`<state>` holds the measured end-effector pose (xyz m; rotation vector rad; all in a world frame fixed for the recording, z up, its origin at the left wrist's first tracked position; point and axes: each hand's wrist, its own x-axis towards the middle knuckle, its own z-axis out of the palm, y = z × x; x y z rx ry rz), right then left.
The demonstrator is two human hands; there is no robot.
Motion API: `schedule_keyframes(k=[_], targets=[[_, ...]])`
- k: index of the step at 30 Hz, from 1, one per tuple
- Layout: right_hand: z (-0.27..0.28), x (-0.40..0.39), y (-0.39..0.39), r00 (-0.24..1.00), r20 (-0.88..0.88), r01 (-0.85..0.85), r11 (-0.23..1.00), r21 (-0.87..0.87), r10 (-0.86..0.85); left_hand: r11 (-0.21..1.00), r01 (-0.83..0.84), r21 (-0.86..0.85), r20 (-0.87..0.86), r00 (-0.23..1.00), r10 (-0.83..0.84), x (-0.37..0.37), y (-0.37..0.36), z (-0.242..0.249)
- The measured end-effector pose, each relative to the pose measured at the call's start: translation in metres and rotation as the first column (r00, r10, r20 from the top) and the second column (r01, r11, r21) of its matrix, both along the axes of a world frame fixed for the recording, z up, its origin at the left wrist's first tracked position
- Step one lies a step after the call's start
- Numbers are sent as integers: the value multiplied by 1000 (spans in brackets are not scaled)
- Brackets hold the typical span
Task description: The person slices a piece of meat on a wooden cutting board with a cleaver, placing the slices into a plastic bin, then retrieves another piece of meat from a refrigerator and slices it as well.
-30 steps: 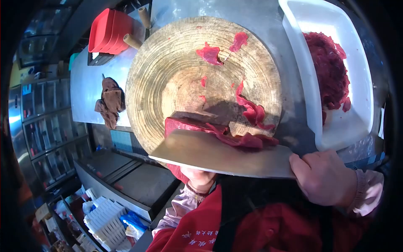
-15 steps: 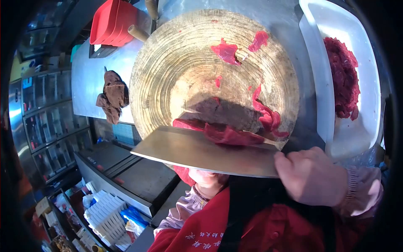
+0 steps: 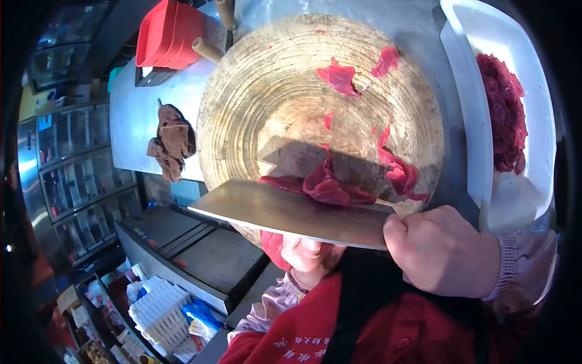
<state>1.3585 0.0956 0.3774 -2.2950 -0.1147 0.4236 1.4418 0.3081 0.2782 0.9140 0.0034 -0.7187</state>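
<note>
My right hand is closed around the handle end of a broad cleaver, whose blade slants across the near edge of a round wooden chopping block. Slices of raw red meat lie along the blade's far side. Behind the near side of the blade, my left hand is pressed against a larger piece of raw meat; its fingertips are mostly hidden by the steel. Farther out on the block lie a curled strip of meat and small scraps.
A white plastic tub holding a heap of cut meat stands on the right. To the left are a brown cloth, stacked red containers and a wooden handle. White baskets sit lower left.
The meat slices by the blade have bunched and folded up, one end now lifting toward the block's middle. My right hand and the cleaver have shifted slightly left relative to the block.
</note>
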Motion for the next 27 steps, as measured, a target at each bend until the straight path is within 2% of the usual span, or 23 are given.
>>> schedule_keyframes(k=[1, 2, 3, 5, 6, 7, 8, 9, 10, 12, 13, 14, 15, 16, 17, 18, 19, 21, 22, 24, 25, 27], targets=[[-1, 2, 0, 1000, 19, -8, 1000, 10, 8, 999, -46, 0, 58, 997, 46, 1, -7, 4], [3, -6, -1, 998, -64, 23, 1000, -2, -23, 999, -42, 31, -7, 999, 42, -3, -1, 4], [8, -14, -3, 997, -70, 17, 1000, -8, -18, 999, -48, 25, -13, 999, 49, -4, 4, 1], [17, -22, -4, 996, -89, -34, 983, -182, 18, 995, -25, 93, 90, 996, 17, -4, 11, -5], [18, -20, -1, 998, -59, -9, 977, -213, -4, 994, -63, 89, 141, 989, 50, -7, 6, -6], [15, -18, 1, 997, -78, -15, 975, -220, -2, 995, -64, 83, 122, 991, 53, -5, 9, -8], [14, -2, 4, 989, -145, -7, 986, -168, -18, 937, -42, 346, 388, 916, -102, -2, 14, -8], [13, 13, 7, 977, -210, 10, 993, -114, -34, 810, -97, 578, 570, 758, -316, 2, 19, -8], [5, 23, 13, 995, -92, 31, 995, -96, -40, 816, -87, 572, 565, 763, -315, 9, 19, -9], [3, 50, 17, 999, -15, 53, 997, 55, -52, 784, -293, 547, 820, 374, -432, 27, 8, -9], [1, 64, 22, 994, 12, 101, 970, 219, -106, 781, -384, 493, 867, 135, -480, 26, 4, -5], [-6, 67, 24, 990, 96, 75, 965, 252, -102, 738, -257, 624, 732, 522, -437, 13, 21, -23], [-10, 66, 25, 978, 184, 41, 960, 278, -95, 708, -322, 628, 760, 448, -471, 15, 10, -11], [-11, 56, 23, 975, 199, 42, 964, 264, -97, 751, -339, 566, 813, 380, -441, 18, 5, -8], [-13, 42, 23, 978, 176, 79, 983, 167, -109, 784, -351, 512, 853, 317, -415, 22, 4, -4], [-11, 31, 24, 981, 152, 110, 991, 75, -120, 788, -392, 474, 878, 144, -457, 27, -10, 11], [-7, 18, 20, 981, 160, 103, 992, 77, -114, 835, -385, 393, 917, 100, -385, 30, -11, 6], [14, -4, 7, 987, -148, 35, 984, -172, -61, 866, -378, 327, 944, 94, -315, 31, -11, -1], [16, -10, 5, 987, -152, 33, 985, -170, -59, 865, -379, 330, 943, 98, -318, 30, -12, 1], [19, -14, 3, 973, -226, -8, 970, -242, -48, 790, -424, 444, 895, 161, -417, 27, -13, 7], [17, -14, 5, 973, -227, -14, 970, -242, -42, 787, -428, 444, 895, 165, -415, 25, -12, 8], [10, -10, 11, 994, -26, 107, 989, -100, -110, 784, -409, 468, 881, 148, -449, 24, -15, 12]])
